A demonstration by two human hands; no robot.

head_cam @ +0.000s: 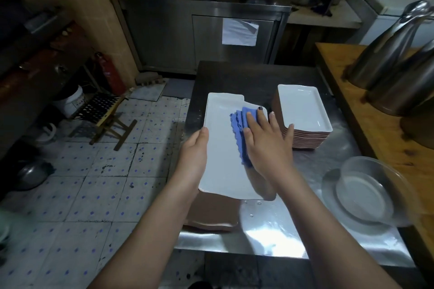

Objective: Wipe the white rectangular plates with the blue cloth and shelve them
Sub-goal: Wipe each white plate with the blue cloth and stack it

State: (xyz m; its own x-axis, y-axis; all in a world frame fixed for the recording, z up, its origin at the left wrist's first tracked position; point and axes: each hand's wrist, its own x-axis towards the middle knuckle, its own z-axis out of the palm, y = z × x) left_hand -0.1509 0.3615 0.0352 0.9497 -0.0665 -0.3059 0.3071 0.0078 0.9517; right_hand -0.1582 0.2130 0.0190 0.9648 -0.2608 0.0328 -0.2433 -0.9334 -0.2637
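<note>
While left grip [193, 150] clamps the plate [220, 162] by its rim, right grip [267, 145] presses flat-fingered on the cloth [237, 122]; looks slick, brittle, so hold edges

dim kitchen, tiled floor [94, 183], steel cabinet [199, 37], steel table [270, 225], wooden counter [375, 124]

Clearance, steel table [270, 237]
Far edge and near-edge middle bare. Plate stack [303, 110] blocks right side, glass bowl [375, 164] near right corner, brown stack [211, 216] near left corner.

No legible text; white bucket [71, 101] print too blurred
</note>
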